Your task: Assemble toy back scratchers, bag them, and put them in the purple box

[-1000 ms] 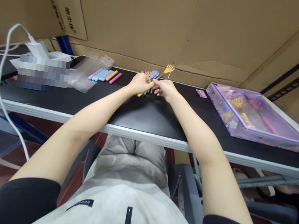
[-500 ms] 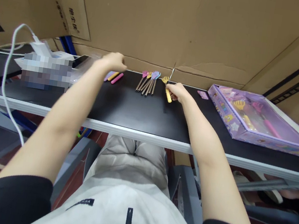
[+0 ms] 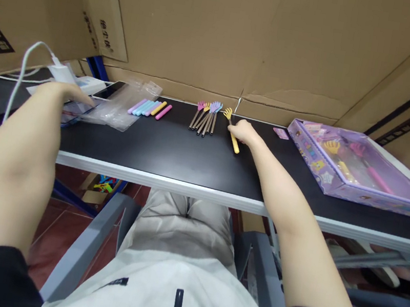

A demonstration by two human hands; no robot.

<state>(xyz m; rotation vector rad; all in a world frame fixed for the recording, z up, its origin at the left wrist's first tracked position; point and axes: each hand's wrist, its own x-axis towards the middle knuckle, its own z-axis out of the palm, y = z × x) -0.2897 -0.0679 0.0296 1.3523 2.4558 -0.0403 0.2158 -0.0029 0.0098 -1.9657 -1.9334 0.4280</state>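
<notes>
My right hand (image 3: 243, 130) is closed around a yellow back scratcher (image 3: 235, 144), its claw head pointing to the back of the table and its handle towards me. Just left of it lie several back scratcher heads on metal rods (image 3: 205, 121), with pink, yellow, purple and blue claws. Farther left, a row of coloured handles (image 3: 150, 107) rests beside clear plastic bags (image 3: 118, 108). My left hand (image 3: 65, 92) is over the left end of the table, by the bags and a white charger; its fingers are mostly hidden and blurred.
On the right stands a purple display box (image 3: 366, 168) with back scratchers behind its window. A small pink card (image 3: 280, 133) lies near it. A white cable (image 3: 22, 62) loops up at the left from a charger (image 3: 60, 70). Cardboard walls (image 3: 209, 29) close off the back.
My left hand has swung left and down from above the handles to the table's left end, uncovering the row of handles and the bags. My right hand still holds the yellow back scratcher.
</notes>
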